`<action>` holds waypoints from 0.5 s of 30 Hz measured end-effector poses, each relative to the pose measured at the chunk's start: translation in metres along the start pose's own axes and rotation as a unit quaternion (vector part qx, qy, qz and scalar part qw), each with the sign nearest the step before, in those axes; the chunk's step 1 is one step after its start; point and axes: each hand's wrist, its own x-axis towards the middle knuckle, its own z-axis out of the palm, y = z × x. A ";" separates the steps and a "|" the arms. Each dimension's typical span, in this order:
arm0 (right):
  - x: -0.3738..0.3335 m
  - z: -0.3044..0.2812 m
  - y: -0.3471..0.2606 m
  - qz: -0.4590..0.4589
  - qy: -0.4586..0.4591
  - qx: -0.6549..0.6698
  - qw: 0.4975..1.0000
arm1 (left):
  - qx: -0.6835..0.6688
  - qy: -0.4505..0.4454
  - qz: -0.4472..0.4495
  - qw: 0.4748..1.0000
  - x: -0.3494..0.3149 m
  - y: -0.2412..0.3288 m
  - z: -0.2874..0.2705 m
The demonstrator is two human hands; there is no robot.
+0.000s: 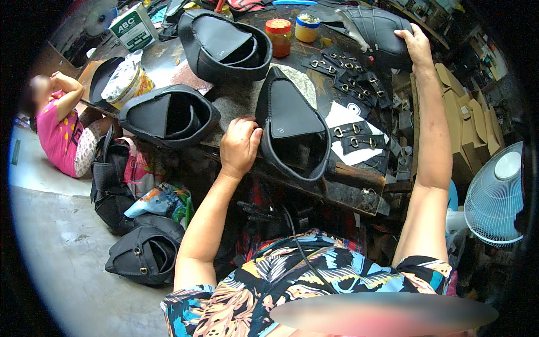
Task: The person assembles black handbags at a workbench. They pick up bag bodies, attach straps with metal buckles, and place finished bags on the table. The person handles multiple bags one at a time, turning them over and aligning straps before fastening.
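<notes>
Your right hand [415, 48] grasps ribbed black piece [384, 36] at far right of table [303, 51]; left hand [241, 147] curled just beside black shell [293, 115] (cannot tell if gripping).

Stretches the right arm [438, 149] up the right side of the frame, only slightly bent at the elbow, and sets the right hand [418, 49] at the upper right with fingers [402, 34] bent leftward. Angles the left arm [203, 224] from the lower left of the frame toward the middle, with the left hand [239, 147] back-up near the centre, fingers curled in, fingertips mostly hidden.
</notes>
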 end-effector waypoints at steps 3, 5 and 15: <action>0.001 0.012 0.002 -0.063 0.014 -0.190 0.980 | -0.002 0.003 0.000 1.000 0.000 0.001 0.000; -0.006 0.031 0.010 -0.051 0.037 -0.295 0.953 | -0.002 -0.001 -0.006 1.000 0.000 0.002 0.001; -0.062 0.115 -0.001 -0.009 -0.171 -0.292 0.941 | -0.001 0.010 0.002 1.000 0.000 0.004 -0.002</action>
